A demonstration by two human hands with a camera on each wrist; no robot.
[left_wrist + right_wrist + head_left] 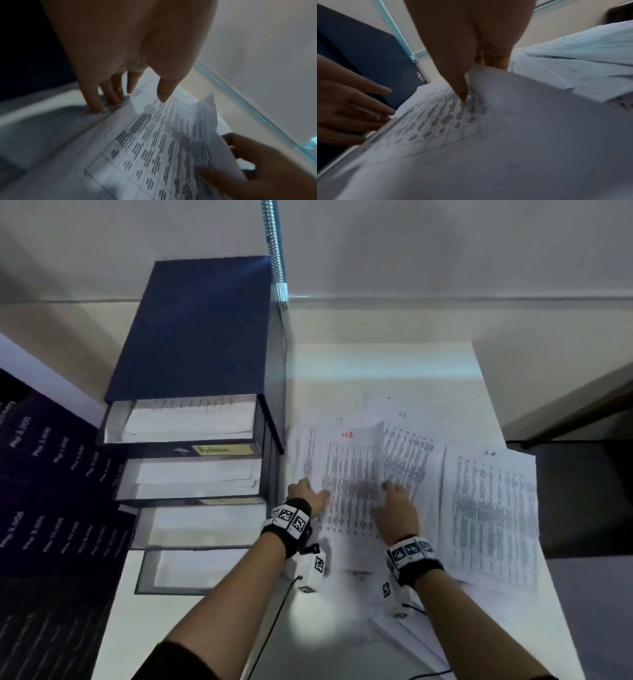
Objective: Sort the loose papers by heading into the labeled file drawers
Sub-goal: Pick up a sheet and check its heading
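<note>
A printed sheet with a red handwritten heading (349, 474) lies on top of the loose papers on the white table (394, 364). My right hand (394, 491) pinches its right edge, thumb on the print (462, 93) and fingers behind, so that edge curls up. In the left wrist view the right hand (231, 162) shows the same pinch. My left hand (308, 487) rests straight fingers (96, 105) at the sheet's left edge, holding nothing. The blue drawer unit (191, 337) stands just left, with several drawers pulled out in steps. Its top drawer (185, 422) holds papers.
Another printed sheet (493, 508) lies to the right, and more sheets lie under and behind the held one. A yellow label (219, 449) sits on a drawer front. A flexible metal hose (275, 251) rises behind the unit. A dark poster (44, 491) is at left.
</note>
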